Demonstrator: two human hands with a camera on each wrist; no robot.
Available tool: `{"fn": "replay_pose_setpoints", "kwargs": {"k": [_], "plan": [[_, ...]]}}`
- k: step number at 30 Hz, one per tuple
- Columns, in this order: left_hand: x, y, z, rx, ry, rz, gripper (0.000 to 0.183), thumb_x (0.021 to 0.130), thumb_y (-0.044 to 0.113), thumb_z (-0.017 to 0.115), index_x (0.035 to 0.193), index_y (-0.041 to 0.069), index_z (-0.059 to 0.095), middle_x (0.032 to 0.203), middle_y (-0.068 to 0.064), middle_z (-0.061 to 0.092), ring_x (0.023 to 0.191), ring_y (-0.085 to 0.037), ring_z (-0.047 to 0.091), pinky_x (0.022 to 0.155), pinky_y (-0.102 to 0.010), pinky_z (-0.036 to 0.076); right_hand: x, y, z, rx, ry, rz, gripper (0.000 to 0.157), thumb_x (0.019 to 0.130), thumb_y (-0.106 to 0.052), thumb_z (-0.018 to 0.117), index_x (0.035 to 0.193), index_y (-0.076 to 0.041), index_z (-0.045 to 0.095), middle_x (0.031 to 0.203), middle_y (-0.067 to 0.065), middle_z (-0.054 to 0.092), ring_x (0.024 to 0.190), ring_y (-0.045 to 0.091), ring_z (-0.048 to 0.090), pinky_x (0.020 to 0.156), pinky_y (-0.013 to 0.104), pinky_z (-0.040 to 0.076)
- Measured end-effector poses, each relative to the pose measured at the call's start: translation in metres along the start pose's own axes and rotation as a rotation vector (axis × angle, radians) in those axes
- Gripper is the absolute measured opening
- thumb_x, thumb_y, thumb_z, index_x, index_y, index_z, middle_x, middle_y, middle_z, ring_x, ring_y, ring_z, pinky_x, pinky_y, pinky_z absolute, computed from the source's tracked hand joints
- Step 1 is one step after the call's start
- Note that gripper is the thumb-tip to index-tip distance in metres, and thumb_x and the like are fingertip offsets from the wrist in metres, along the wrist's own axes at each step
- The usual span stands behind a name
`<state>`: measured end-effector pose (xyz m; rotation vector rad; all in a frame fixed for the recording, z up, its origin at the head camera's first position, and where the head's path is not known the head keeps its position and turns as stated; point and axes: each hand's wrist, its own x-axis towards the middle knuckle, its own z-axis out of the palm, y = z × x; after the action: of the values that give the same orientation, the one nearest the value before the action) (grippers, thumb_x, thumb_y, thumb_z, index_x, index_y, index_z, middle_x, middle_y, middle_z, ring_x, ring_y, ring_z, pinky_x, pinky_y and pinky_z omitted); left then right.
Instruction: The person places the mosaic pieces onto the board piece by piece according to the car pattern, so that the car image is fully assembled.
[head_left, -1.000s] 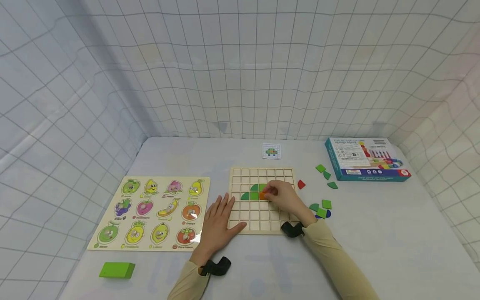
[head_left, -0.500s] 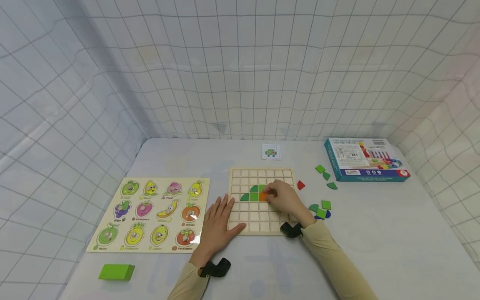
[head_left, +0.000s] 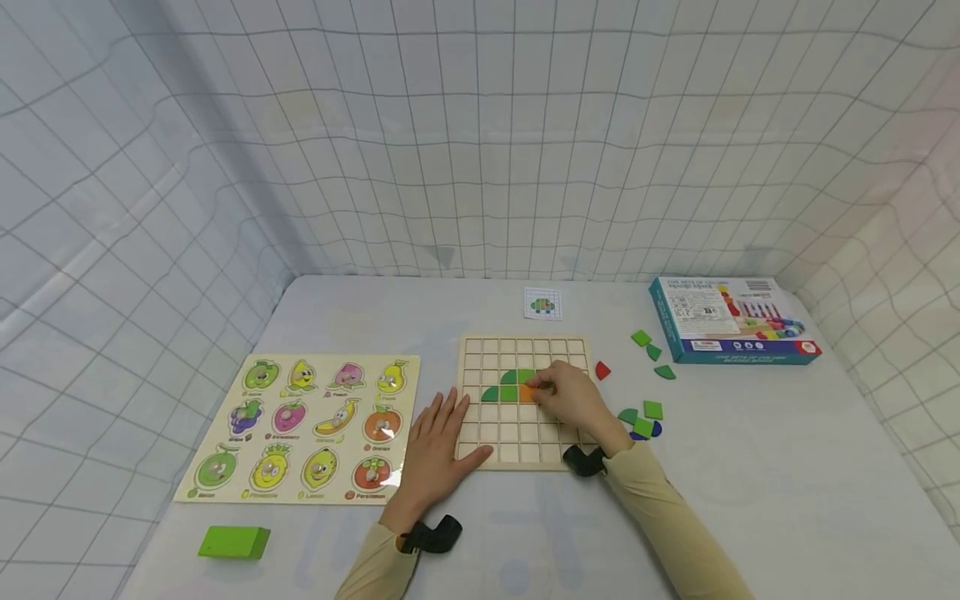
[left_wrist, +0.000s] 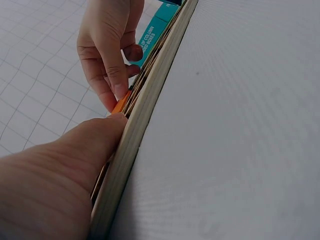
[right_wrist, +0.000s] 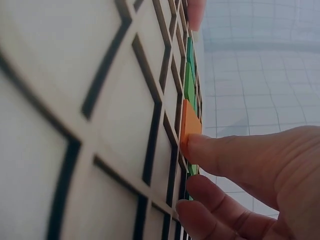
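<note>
My right hand (head_left: 572,396) is over the wooden grid board (head_left: 489,433), its thumb and fingertips at an orange square tile (head_left: 527,393). In the right wrist view the thumb lies on the orange tile (right_wrist: 190,122), which stands slightly proud of the grid. Left of it sit a green square tile (head_left: 508,393) and a green quarter-circle tile (head_left: 491,394); another quarter-circle (head_left: 509,377) and a green square (head_left: 525,376) fill the row behind. My left hand (head_left: 437,450) rests with spread fingers at the board's left edge, its thumb on the front part of the frame.
Loose green tiles (head_left: 652,409), blue pieces (head_left: 657,428) and a red quarter-circle (head_left: 603,370) lie right of the board. A pattern card (head_left: 543,304) lies behind it. A toy box (head_left: 735,321) stands back right; a fruit puzzle (head_left: 300,429) and green block (head_left: 234,542) are at left.
The right fingertips have shifted very slightly at the orange tile, which shows a little more. The left hand has stayed in place.
</note>
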<state>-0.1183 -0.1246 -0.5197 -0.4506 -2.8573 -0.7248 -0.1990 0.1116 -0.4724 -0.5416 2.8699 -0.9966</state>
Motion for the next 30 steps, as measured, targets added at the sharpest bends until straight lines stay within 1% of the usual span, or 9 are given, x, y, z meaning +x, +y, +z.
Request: {"fn": "replay_pose_setpoints", "kwargs": {"k": [4,9,15,19,24,25,27,30], "plan": [[0.000,0.000,0.001,-0.001,-0.003,-0.001,0.081,0.086,0.054,0.060,0.146,0.007,0.037,0.152,-0.013,0.028,0.141,-0.031,0.016,0.111,-0.048,0.014,0.000,0.002,0.001,-0.005,0.004,0.003,0.010,0.085,-0.013,0.072,0.094,-0.012,0.076,0.083,-0.003,0.057,0.068,0.012,0.050,0.060,0.028,0.043],[0.000,0.000,0.001,-0.006,-0.001,0.000,0.080,0.085,0.054,0.061,0.146,0.007,0.037,0.152,-0.013,0.028,0.141,-0.032,0.016,0.111,-0.049,0.014,0.000,0.004,0.002,-0.007,0.012,0.011,0.008,0.084,-0.012,0.073,0.091,-0.012,0.077,0.081,-0.003,0.057,0.067,0.012,0.050,0.058,0.028,0.042],[0.001,0.000,0.001,-0.005,0.002,0.001,0.080,0.085,0.054,0.061,0.146,0.006,0.037,0.152,-0.013,0.028,0.141,-0.032,0.016,0.110,-0.049,0.014,-0.002,0.008,0.000,0.006,-0.010,-0.007,0.010,0.085,-0.012,0.071,0.093,-0.013,0.077,0.082,-0.004,0.057,0.067,0.012,0.049,0.058,0.028,0.042],[0.001,0.000,0.002,0.000,0.004,0.000,0.080,0.086,0.053,0.060,0.146,0.007,0.037,0.152,-0.012,0.028,0.141,-0.031,0.017,0.110,-0.049,0.015,-0.004,0.012,-0.011,0.029,-0.015,-0.027,0.012,0.087,-0.012,0.068,0.096,-0.011,0.076,0.087,-0.003,0.060,0.069,0.014,0.049,0.059,0.029,0.043],[0.000,0.001,0.001,-0.007,0.010,0.005,0.080,0.085,0.053,0.061,0.146,0.006,0.037,0.152,-0.013,0.028,0.141,-0.032,0.017,0.110,-0.049,0.015,-0.007,0.027,-0.031,0.016,0.053,-0.027,0.015,0.088,-0.008,0.067,0.101,-0.005,0.073,0.091,0.003,0.064,0.072,0.016,0.052,0.060,0.031,0.043],[0.000,0.001,0.001,-0.006,0.011,0.006,0.080,0.085,0.053,0.061,0.146,0.006,0.038,0.152,-0.013,0.028,0.141,-0.032,0.017,0.110,-0.049,0.015,-0.007,0.031,-0.035,0.007,0.066,-0.020,0.016,0.088,-0.008,0.066,0.102,-0.004,0.073,0.090,0.004,0.064,0.071,0.017,0.051,0.060,0.032,0.042],[0.000,0.000,0.001,-0.002,0.009,0.007,0.080,0.086,0.054,0.061,0.146,0.007,0.037,0.152,-0.013,0.028,0.141,-0.032,0.017,0.110,-0.049,0.015,-0.008,0.039,-0.042,-0.005,0.085,0.006,0.017,0.088,-0.007,0.066,0.104,-0.002,0.072,0.094,0.008,0.065,0.075,0.020,0.053,0.063,0.034,0.044],[-0.001,-0.001,0.001,0.001,0.009,0.005,0.081,0.085,0.055,0.060,0.147,0.007,0.036,0.153,-0.012,0.027,0.141,-0.031,0.017,0.110,-0.048,0.014,-0.008,0.050,-0.052,-0.030,0.070,0.054,0.021,0.088,-0.006,0.064,0.107,0.000,0.070,0.102,0.015,0.065,0.085,0.028,0.056,0.071,0.042,0.047]]}}
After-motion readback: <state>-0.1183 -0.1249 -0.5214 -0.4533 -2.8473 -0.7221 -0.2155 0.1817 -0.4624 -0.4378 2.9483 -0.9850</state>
